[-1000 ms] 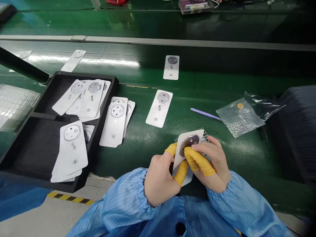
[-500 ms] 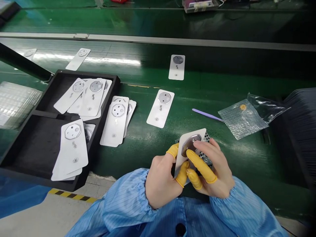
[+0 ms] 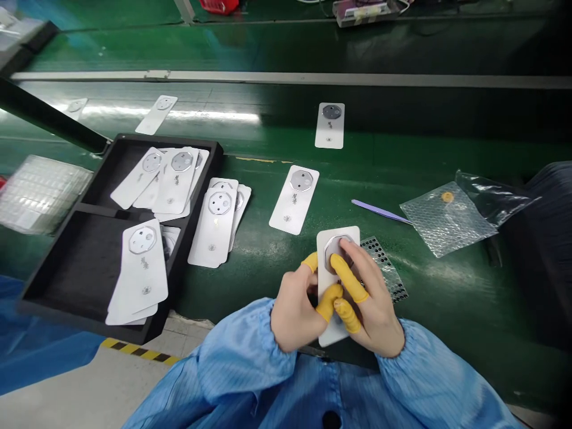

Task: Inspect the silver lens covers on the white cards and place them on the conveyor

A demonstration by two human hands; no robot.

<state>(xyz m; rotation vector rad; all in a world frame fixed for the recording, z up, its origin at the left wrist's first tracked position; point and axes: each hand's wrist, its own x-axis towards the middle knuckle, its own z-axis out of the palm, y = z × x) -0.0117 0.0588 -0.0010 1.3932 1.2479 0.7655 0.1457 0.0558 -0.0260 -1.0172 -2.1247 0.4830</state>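
Both hands hold one white card (image 3: 328,238) with an octagonal metal ring near its top, just above the near edge of the green bench. My left hand (image 3: 298,310) grips the card's left edge with yellow finger cots on thumb and forefinger. My right hand (image 3: 373,298) cups the card from the right, and its cotted forefinger presses on the ring. A dotted sheet (image 3: 388,271) lies under my right hand. Blue sleeves cover both wrists.
A black tray (image 3: 67,268) at left holds several similar cards. More cards lie in a stack (image 3: 218,220) beside it, one (image 3: 295,199) at the middle and one (image 3: 329,125) farther back. Purple tweezers (image 3: 379,211) and a bubble-wrap bag (image 3: 442,217) lie at right.
The card has been turned more upright and moved slightly left in my hands. My right forefinger has slid onto the ring. The view has shifted a little.
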